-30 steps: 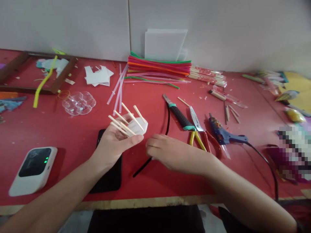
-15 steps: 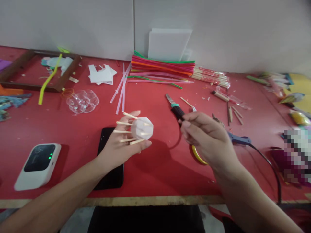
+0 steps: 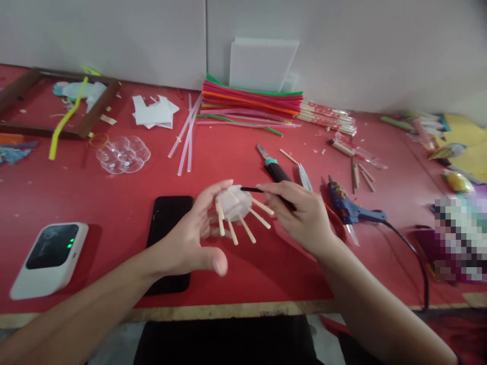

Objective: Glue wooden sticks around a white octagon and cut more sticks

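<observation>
My left hand [image 3: 194, 233] holds a small white plastic piece [image 3: 236, 203] with several short wooden sticks [image 3: 247, 229] poking out of it, fingers cupped behind it and the thumb hanging loose. My right hand [image 3: 302, 215] pinches a thin black pipe cleaner [image 3: 251, 189] and its tip touches the top of the white piece. Both hands hover above the red table [image 3: 247, 274], near its front edge.
A black phone [image 3: 167, 223] lies under my left wrist and a white device with green lights [image 3: 47, 258] sits at front left. Pliers [image 3: 276, 170], scissors and a blue glue gun [image 3: 352, 208] with its cord lie right. Coloured pipe cleaners [image 3: 251, 104], straws and a clear plastic base [image 3: 122, 153] lie farther back.
My right hand picked the black pipe cleaner off the table and brought its tip to the white piece. My left hand turned the piece so the sticks now point down and right.
</observation>
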A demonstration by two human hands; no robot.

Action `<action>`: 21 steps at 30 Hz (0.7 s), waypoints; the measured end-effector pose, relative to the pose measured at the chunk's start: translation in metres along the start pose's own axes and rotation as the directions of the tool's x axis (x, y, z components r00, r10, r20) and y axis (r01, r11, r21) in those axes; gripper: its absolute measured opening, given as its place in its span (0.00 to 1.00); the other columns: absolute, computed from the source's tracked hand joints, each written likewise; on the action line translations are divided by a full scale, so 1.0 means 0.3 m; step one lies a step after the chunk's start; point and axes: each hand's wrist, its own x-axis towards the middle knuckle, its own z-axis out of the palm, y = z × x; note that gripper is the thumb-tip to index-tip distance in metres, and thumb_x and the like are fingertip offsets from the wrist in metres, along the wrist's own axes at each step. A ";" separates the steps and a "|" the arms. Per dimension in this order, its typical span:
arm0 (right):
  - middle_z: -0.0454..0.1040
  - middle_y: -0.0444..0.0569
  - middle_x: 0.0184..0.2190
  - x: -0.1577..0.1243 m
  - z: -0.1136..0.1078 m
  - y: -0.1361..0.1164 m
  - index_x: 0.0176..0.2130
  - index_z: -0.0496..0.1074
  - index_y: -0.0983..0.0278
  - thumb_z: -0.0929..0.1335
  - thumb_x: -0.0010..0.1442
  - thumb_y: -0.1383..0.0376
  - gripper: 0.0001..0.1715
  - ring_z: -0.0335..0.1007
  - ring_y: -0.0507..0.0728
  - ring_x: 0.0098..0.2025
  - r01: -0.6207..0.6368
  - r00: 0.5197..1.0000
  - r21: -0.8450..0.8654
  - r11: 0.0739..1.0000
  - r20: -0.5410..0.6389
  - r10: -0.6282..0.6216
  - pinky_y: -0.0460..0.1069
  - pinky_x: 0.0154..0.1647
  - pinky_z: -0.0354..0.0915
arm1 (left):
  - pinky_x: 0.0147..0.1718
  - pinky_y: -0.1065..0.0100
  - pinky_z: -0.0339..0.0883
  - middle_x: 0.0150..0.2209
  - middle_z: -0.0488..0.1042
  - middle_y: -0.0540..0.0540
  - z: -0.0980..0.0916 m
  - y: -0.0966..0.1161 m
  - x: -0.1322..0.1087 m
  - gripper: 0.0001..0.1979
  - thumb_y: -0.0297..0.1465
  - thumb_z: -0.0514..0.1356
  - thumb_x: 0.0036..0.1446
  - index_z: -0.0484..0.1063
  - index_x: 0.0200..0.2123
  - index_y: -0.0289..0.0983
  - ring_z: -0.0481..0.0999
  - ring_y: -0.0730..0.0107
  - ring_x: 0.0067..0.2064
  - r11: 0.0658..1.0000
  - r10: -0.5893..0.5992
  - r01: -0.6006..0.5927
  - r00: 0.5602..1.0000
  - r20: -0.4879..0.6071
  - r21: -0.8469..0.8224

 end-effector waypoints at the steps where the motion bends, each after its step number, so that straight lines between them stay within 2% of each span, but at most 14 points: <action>1: 0.78 0.45 0.33 -0.003 0.003 0.003 0.53 0.75 0.57 0.65 0.69 0.66 0.16 0.74 0.54 0.34 -0.025 1.000 0.027 0.999 -0.006 0.026 0.50 0.38 0.71 | 0.51 0.48 0.79 0.68 0.63 0.39 -0.002 0.000 -0.002 0.47 0.52 0.72 0.46 0.59 0.67 0.55 0.75 0.43 0.60 1.000 0.000 0.000 1.000 -0.005 -0.024; 4: 0.75 0.43 0.31 -0.013 0.022 0.008 0.59 0.69 0.56 0.63 0.71 0.65 0.19 0.72 0.53 0.31 -0.088 0.995 0.141 0.986 -0.037 0.094 0.50 0.36 0.70 | 0.49 0.50 0.80 0.66 0.64 0.39 -0.006 0.001 -0.006 0.37 0.57 0.63 0.54 0.63 0.64 0.52 0.75 0.45 0.59 1.000 -0.005 0.004 0.999 -0.050 -0.028; 8: 0.76 0.46 0.36 -0.019 0.040 0.003 0.50 0.74 0.59 0.61 0.72 0.64 0.14 0.73 0.52 0.35 -0.126 0.991 0.192 0.973 -0.029 0.134 0.50 0.38 0.69 | 0.50 0.51 0.79 0.64 0.65 0.40 -0.007 0.002 -0.009 0.29 0.55 0.57 0.62 0.65 0.63 0.51 0.75 0.49 0.57 1.000 -0.009 0.011 0.997 -0.079 0.025; 11: 0.78 0.48 0.38 -0.015 0.039 -0.008 0.49 0.75 0.60 0.64 0.70 0.63 0.13 0.74 0.54 0.40 -0.189 0.981 0.197 0.962 -0.007 0.194 0.51 0.42 0.70 | 0.50 0.52 0.78 0.63 0.68 0.41 -0.005 0.002 -0.010 0.28 0.53 0.56 0.64 0.65 0.63 0.50 0.76 0.49 0.57 1.000 -0.011 0.013 0.997 -0.075 0.027; 14: 0.78 0.47 0.36 -0.013 0.037 -0.011 0.48 0.77 0.60 0.64 0.71 0.60 0.13 0.71 0.52 0.33 -0.264 0.964 0.275 0.924 0.033 0.265 0.49 0.34 0.67 | 0.51 0.55 0.75 0.62 0.70 0.40 0.002 0.008 -0.010 0.29 0.54 0.52 0.66 0.64 0.65 0.48 0.74 0.49 0.59 0.998 -0.024 0.028 0.997 -0.078 0.050; 17: 0.76 0.44 0.32 -0.012 0.037 -0.008 0.53 0.74 0.58 0.64 0.71 0.59 0.14 0.62 0.48 0.25 -0.305 0.951 0.408 0.861 0.081 0.298 0.47 0.26 0.61 | 0.51 0.57 0.72 0.60 0.72 0.42 0.014 0.021 -0.011 0.34 0.59 0.45 0.65 0.63 0.66 0.49 0.74 0.52 0.57 0.996 -0.067 0.070 0.995 -0.071 0.052; 19: 0.76 0.42 0.31 -0.009 0.036 -0.009 0.58 0.69 0.56 0.65 0.70 0.59 0.18 0.58 0.47 0.22 -0.323 0.945 0.481 0.815 0.118 0.305 0.46 0.23 0.58 | 0.47 0.59 0.73 0.59 0.73 0.42 0.024 0.032 -0.009 0.42 0.65 0.40 0.60 0.63 0.66 0.49 0.75 0.52 0.55 0.990 -0.136 0.137 0.989 -0.054 0.016; 21: 0.76 0.41 0.29 -0.003 0.036 -0.013 0.58 0.67 0.57 0.68 0.68 0.59 0.20 0.57 0.47 0.21 -0.366 0.929 0.535 0.761 0.166 0.331 0.46 0.21 0.56 | 0.39 0.61 0.72 0.60 0.72 0.40 0.032 0.043 -0.007 0.48 0.70 0.38 0.54 0.62 0.65 0.48 0.77 0.51 0.52 0.979 -0.203 0.203 0.979 -0.021 -0.016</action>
